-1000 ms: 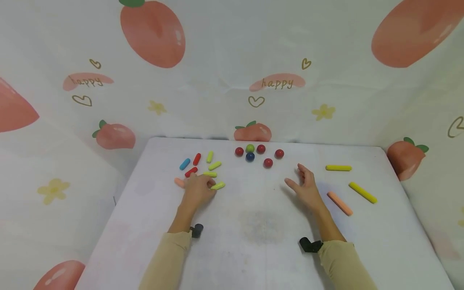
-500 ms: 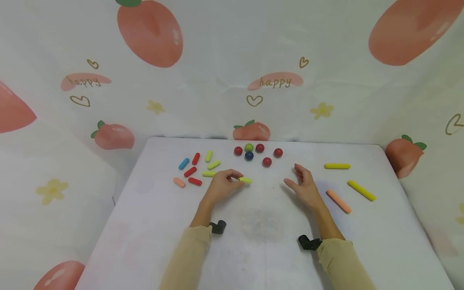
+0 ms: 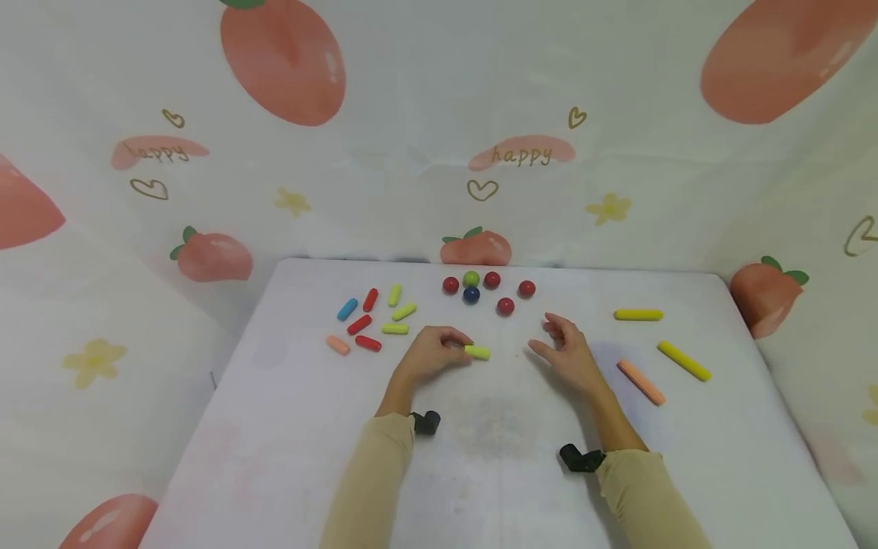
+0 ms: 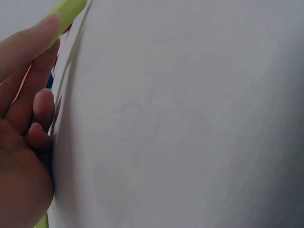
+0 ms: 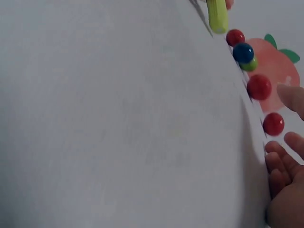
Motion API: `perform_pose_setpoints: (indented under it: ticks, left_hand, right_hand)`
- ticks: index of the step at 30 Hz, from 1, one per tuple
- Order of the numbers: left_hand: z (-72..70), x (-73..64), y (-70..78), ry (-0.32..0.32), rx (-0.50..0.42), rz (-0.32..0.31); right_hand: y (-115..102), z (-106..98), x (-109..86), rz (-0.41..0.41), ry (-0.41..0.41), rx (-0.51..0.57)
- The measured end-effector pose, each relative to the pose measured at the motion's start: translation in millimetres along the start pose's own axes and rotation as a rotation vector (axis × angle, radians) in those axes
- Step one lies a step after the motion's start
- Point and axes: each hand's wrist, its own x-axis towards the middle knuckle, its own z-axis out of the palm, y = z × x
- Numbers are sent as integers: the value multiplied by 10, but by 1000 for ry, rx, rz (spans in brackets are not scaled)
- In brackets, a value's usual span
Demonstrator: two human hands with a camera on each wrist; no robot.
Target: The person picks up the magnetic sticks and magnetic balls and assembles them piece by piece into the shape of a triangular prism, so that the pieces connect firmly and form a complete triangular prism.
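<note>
Well left of the left hand's fingers, a short peach stick (image 3: 338,345) lies on the white tabletop (image 3: 494,496); a short blue stick (image 3: 347,309) sits behind it, also left of those fingers; closer in come three short red sticks (image 3: 360,325), all to the left of the same fingers, with the frontmost one nearest to the hand; next are three short yellow-green sticks (image 3: 395,329), one just left of the knuckles and two behind it, beyond the hand; the left hand (image 3: 434,353) itself pinches the held yellow-green stick (image 3: 478,352) between thumb and fingers, so that its free end points right from the fingertips, towards the other hand; whether it touches the tabletop I cannot tell.

Beyond the left fingertips stand a red ball (image 3: 450,285), a green ball (image 3: 471,279) and a dark blue ball (image 3: 471,295) in front of the green one; three more red balls (image 3: 505,306) follow to the right, ahead of the gap between the hands; the right hand (image 3: 572,357) has its fingers loosely curved, thumb apart, with the rightmost ball beyond its fingertips; to the right of those fingers lie two long yellow sticks (image 3: 639,314), one farther back and one slanting at far right, and a long peach stick (image 3: 641,382) beside the wrist.
</note>
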Motion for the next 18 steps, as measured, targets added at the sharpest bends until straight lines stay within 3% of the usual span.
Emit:
perform_pose_setpoints:
  ticks: [5,13,18]
  left_hand:
    - [42,28,8,-15,52,23]
    - [65,33,33,-19,62,50]
    - [51,17,34,-21,49,35]
  right_hand:
    - [-167,171,149,34,-29,-39]
    - [-335,401,451,-90,-28,-127]
    - [-345,452,480,-88,-2,-155]
